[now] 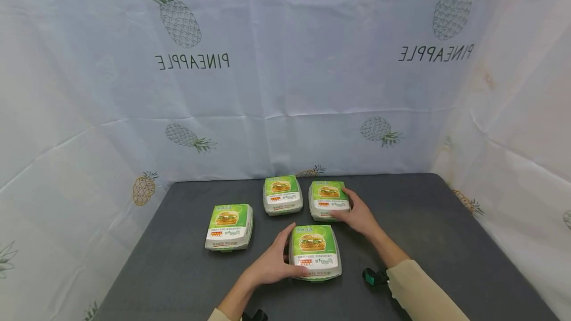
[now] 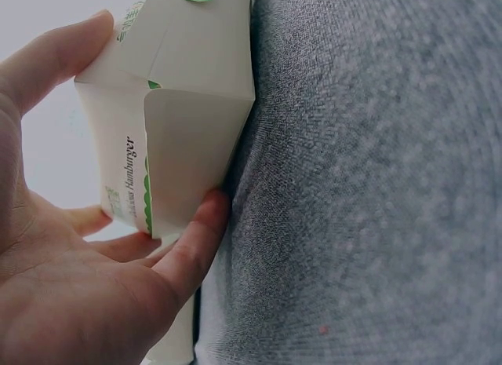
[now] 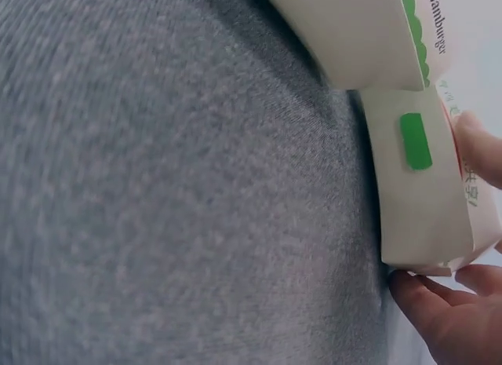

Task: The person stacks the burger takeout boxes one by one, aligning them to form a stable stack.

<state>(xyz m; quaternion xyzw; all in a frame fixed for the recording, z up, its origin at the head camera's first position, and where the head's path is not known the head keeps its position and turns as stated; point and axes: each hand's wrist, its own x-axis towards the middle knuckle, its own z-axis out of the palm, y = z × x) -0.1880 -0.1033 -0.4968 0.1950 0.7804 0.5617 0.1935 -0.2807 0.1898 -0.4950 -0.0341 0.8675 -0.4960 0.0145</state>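
Near the front, a green and white hamburger box (image 1: 314, 247) sits on the dark table. My left hand (image 1: 269, 264) grips it by its left side, thumb on the front edge and fingers along the side toward the back corner. Behind it and slightly right is a matching hamburger box (image 1: 327, 193). My right hand (image 1: 359, 217) holds that one from the right, with its thumb at the front and fingers at the right side. In the right wrist view, fingertips (image 3: 416, 298) touch the box's lower side, close to the table's cloth surface.
Another hamburger box (image 1: 283, 193) stands at the back, just left of the right-hand box. A further hamburger box (image 1: 229, 227) lies farther left. The dark table (image 1: 178, 271) is bounded by a pineapple-print curtain (image 1: 303, 63) at the back and sides.
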